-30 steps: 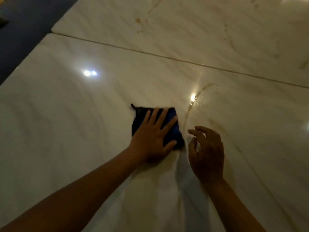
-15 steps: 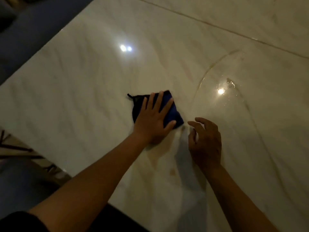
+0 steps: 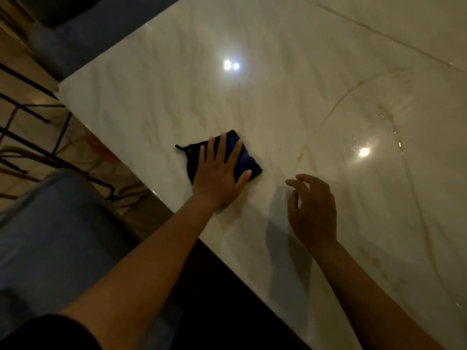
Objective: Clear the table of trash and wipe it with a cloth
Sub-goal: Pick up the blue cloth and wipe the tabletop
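Observation:
A folded dark blue cloth (image 3: pixel 246 159) lies on the glossy white marble table (image 3: pixel 278 102). My left hand (image 3: pixel 218 174) presses flat on the cloth with its fingers straight and spread. To the right of the cloth, my right hand (image 3: pixel 314 210) hovers just over the table with loosely curled fingers and holds nothing. Wet streaks and droplets (image 3: pixel 390 127) shine on the table at the right. A small brownish stain (image 3: pixel 300 155) sits between the cloth and the wet patch.
The table's near edge (image 3: pixel 161 195) runs diagonally from upper left to lower right. A blue-grey upholstered seat (image 3: pixel 48 238) stands below it at the left, with black metal chair legs (image 3: pixel 30 117) over a tiled floor. A seam (image 3: pixel 379 31) crosses the table at the top right.
My left hand has slid the cloth back toward the table's near left edge. The view has swung left and down, so the seat and floor show. My right hand has kept its loose pose.

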A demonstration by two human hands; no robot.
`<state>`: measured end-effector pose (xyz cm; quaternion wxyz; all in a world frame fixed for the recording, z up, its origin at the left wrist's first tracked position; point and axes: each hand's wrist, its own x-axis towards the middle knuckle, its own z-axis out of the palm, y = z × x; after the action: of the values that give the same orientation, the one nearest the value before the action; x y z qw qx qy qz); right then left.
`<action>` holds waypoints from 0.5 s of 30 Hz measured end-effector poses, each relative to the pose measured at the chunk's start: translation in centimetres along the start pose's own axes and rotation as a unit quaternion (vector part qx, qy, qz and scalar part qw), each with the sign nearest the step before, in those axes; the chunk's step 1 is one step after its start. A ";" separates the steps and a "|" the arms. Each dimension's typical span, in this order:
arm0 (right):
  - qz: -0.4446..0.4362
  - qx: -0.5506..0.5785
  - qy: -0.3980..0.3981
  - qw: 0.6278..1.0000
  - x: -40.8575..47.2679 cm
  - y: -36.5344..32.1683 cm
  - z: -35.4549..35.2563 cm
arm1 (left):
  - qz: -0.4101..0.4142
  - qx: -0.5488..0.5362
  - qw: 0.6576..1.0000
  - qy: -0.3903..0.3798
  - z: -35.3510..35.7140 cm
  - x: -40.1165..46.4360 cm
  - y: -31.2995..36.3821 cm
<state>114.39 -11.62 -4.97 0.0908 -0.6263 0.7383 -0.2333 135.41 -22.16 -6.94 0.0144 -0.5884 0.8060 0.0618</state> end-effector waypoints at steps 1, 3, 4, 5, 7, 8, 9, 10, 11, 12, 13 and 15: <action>0.006 0.003 -0.002 1.000 -0.1 0.0 0.0 | 0.014 -0.011 1.000 0.006 0.2 -1.6 0.8; 0.007 0.008 0.000 1.000 -0.4 -0.2 0.1 | 0.065 -0.035 0.997 0.009 0.6 -6.5 2.9; 0.004 0.011 0.001 1.000 -0.7 -0.4 0.1 | 0.090 -0.045 0.995 0.004 0.8 -9.2 3.8; 0.002 0.014 0.001 1.000 -1.0 -0.6 0.0 | 0.113 -0.049 0.992 -0.010 0.9 -11.7 4.7; 0.003 0.015 0.000 1.000 -1.2 -0.6 -0.2 | 0.143 -0.050 0.988 -0.030 1.1 -14.1 5.2; 0.006 0.013 -0.002 1.000 -1.2 -0.5 -0.3 | 0.156 -0.050 0.986 -0.031 1.0 -13.6 4.9; 0.007 0.008 -0.005 1.000 -1.0 -0.3 -0.4 | 0.168 -0.043 0.984 -0.026 0.7 -12.4 4.5; 0.008 0.001 -0.007 1.000 -0.7 -0.1 -0.5 | 0.176 -0.031 0.984 -0.025 0.6 -10.8 4.1; 0.013 -0.008 -0.004 1.000 -0.4 0.2 -0.7 | 0.174 -0.022 0.984 -0.025 0.5 -8.7 3.8; 0.025 -0.019 0.002 1.000 0.1 0.7 -0.8 | 0.162 -0.021 0.986 -0.024 0.4 -6.5 3.6; 0.041 -0.031 0.008 0.999 0.5 1.3 -1.0 | 0.139 -0.024 0.990 -0.022 0.4 -4.3 3.6; 0.067 -0.062 0.010 0.996 1.1 2.6 -1.5 | 0.080 -0.024 0.996 -0.022 0.2 -0.6 4.3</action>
<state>111.21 -12.07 -4.71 0.0599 -0.5772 0.7926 -0.1871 131.47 -20.29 -6.70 0.0128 -0.5210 0.8482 0.0945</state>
